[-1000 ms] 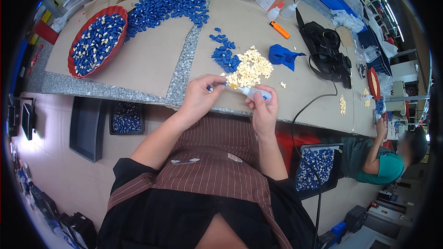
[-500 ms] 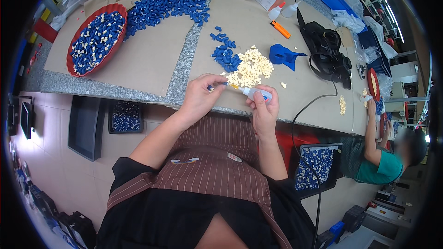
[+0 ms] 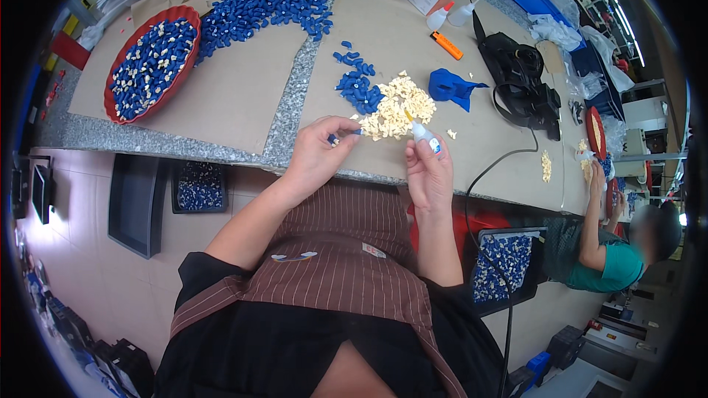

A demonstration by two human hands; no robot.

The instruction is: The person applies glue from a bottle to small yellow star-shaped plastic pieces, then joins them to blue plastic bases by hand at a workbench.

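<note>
Near the table's front edge, my left hand [image 3: 318,149] is closed on a small blue piece [image 3: 334,140], with fingers hiding much of it. A cream bit shows beside the blue. To the right, my right hand [image 3: 430,177] grips a small white glue bottle [image 3: 425,137]; its yellowish tip points up and away over the pile of cream pieces [image 3: 402,99]. Against that pile's left side lie several loose blue pieces [image 3: 357,90]. A crumpled blue piece of material [image 3: 451,88] rests just right of the pile.
A red scalloped bowl [image 3: 193,48] of blue and cream pieces stands left, beside a large blue heap [image 3: 265,11]. An orange lighter [image 3: 447,45], white bottles [image 3: 462,13] and a black strapped device [image 3: 516,77] lie right. A cable [image 3: 479,177] hangs over the edge. A co-worker [image 3: 619,262] sits far right.
My right hand has drawn the glue bottle away to the right from the blue piece and tilted its tip up. The left hand stays nearly in place.
</note>
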